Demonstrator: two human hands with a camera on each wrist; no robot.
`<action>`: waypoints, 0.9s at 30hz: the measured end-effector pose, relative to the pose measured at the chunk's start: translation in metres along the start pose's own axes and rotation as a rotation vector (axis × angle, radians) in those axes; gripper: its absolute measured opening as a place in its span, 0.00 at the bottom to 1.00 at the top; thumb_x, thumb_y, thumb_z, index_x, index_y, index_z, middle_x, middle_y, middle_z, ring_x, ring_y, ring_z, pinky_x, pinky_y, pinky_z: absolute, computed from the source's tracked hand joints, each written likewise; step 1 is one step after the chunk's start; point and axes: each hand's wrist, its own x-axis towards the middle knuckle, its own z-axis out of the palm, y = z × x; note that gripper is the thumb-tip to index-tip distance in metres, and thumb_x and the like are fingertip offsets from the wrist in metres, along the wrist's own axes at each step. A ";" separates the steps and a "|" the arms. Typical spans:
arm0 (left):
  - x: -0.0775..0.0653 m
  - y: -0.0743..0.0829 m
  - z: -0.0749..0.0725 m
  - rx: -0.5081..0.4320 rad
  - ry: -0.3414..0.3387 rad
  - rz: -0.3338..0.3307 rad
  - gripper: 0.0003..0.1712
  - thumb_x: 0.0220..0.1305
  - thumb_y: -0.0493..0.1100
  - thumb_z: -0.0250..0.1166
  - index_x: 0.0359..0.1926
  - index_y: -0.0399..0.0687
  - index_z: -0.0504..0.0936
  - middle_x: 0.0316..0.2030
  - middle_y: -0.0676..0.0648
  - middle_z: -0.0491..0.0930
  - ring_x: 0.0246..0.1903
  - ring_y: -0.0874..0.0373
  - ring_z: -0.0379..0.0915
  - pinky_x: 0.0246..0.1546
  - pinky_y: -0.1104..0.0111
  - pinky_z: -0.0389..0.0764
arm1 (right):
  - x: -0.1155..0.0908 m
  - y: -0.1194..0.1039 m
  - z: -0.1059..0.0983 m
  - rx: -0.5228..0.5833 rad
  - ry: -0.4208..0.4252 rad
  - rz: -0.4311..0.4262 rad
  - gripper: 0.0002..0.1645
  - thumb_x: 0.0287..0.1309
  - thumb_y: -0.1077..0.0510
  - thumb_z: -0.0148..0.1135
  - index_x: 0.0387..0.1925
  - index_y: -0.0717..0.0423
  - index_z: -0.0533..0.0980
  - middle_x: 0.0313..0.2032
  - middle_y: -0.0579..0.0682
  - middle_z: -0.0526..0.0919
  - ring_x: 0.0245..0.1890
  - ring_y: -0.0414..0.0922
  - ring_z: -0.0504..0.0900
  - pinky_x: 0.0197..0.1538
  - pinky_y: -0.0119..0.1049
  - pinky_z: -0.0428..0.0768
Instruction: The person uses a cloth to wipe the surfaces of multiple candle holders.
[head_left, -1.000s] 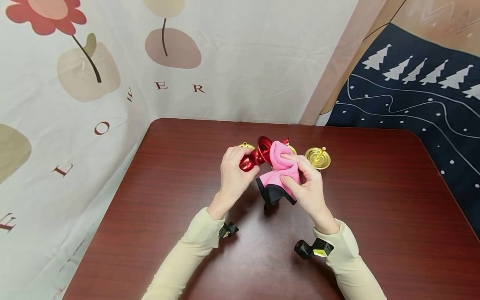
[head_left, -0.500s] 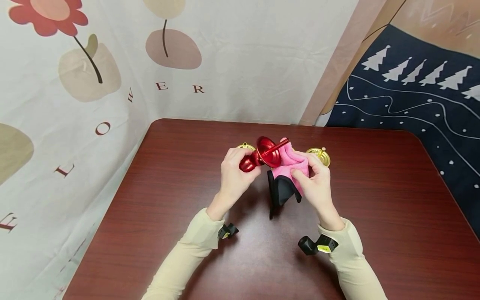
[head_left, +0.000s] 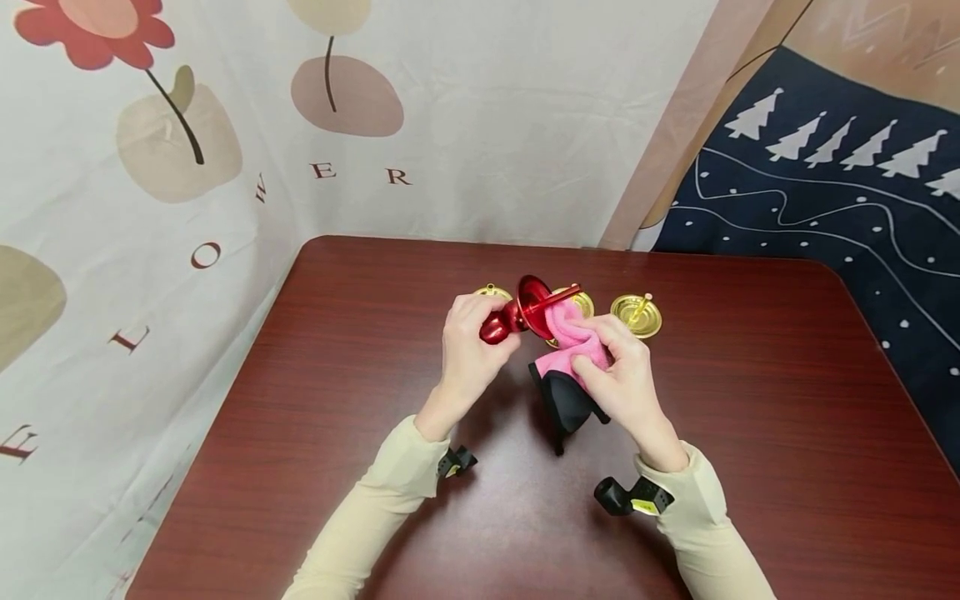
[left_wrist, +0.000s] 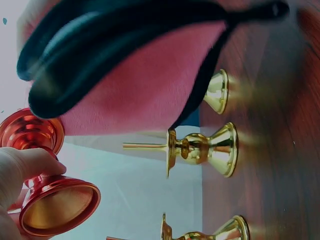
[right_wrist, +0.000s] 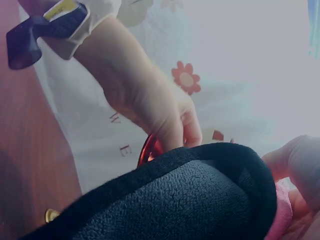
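My left hand (head_left: 474, 346) grips a shiny red candle holder (head_left: 534, 307) by its stem and base, tilted on its side above the table. Its dished top and thin spike point up and to the right. Between fingers and thumb, my right hand (head_left: 621, 367) pinches a folded pink cloth (head_left: 573, 342) whose dark side and black edging (head_left: 568, 404) hang down. The cloth's upper end lies against the red dish; whether it presses there cannot be told. In the left wrist view, the cloth (left_wrist: 145, 85) covers part of the red holder (left_wrist: 57, 205).
Gold candle holders stand in a row behind the hands; the right one (head_left: 636, 315) shows whole, while the middle one (head_left: 585, 302) and left one (head_left: 492, 291) are partly hidden. They stand on a dark red-brown table (head_left: 360, 333). A printed curtain (head_left: 480, 125) hangs behind.
My right hand with the cloth moved right, off the red dish, then slightly back left and down. The red holder's spike came into fuller view. My left hand has hardly moved.
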 end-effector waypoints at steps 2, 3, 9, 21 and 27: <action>0.000 0.000 0.000 0.039 -0.005 0.012 0.16 0.41 0.34 0.72 0.36 0.38 0.81 0.36 0.43 0.82 0.42 0.49 0.71 0.45 0.58 0.72 | -0.001 -0.003 -0.001 -0.023 -0.009 -0.006 0.20 0.39 0.74 0.59 0.39 0.63 0.82 0.35 0.55 0.82 0.34 0.42 0.74 0.35 0.22 0.69; 0.001 0.000 0.000 0.063 -0.008 0.020 0.16 0.41 0.34 0.72 0.37 0.39 0.81 0.37 0.43 0.82 0.42 0.49 0.71 0.46 0.58 0.71 | -0.001 -0.005 -0.001 -0.032 -0.015 -0.004 0.19 0.39 0.74 0.59 0.38 0.63 0.82 0.34 0.55 0.82 0.33 0.42 0.74 0.35 0.22 0.69; 0.002 -0.001 0.001 0.143 0.004 0.070 0.16 0.41 0.34 0.72 0.35 0.39 0.81 0.36 0.43 0.82 0.42 0.50 0.72 0.48 0.58 0.70 | -0.002 -0.018 -0.003 -0.043 -0.054 -0.012 0.19 0.38 0.74 0.59 0.36 0.62 0.82 0.33 0.51 0.83 0.32 0.40 0.74 0.33 0.23 0.69; 0.000 -0.003 0.001 0.038 -0.032 0.058 0.17 0.40 0.34 0.72 0.36 0.38 0.81 0.36 0.42 0.82 0.43 0.47 0.72 0.50 0.56 0.70 | 0.003 -0.024 0.000 0.039 -0.066 -0.156 0.19 0.39 0.72 0.56 0.38 0.62 0.81 0.36 0.54 0.82 0.42 0.46 0.76 0.44 0.24 0.72; 0.000 -0.006 -0.002 -0.168 -0.074 -0.034 0.18 0.39 0.33 0.72 0.36 0.36 0.81 0.36 0.41 0.81 0.42 0.47 0.73 0.44 0.59 0.76 | 0.007 -0.008 -0.012 0.010 -0.056 -0.168 0.18 0.39 0.73 0.54 0.34 0.61 0.82 0.35 0.54 0.82 0.39 0.44 0.75 0.38 0.26 0.70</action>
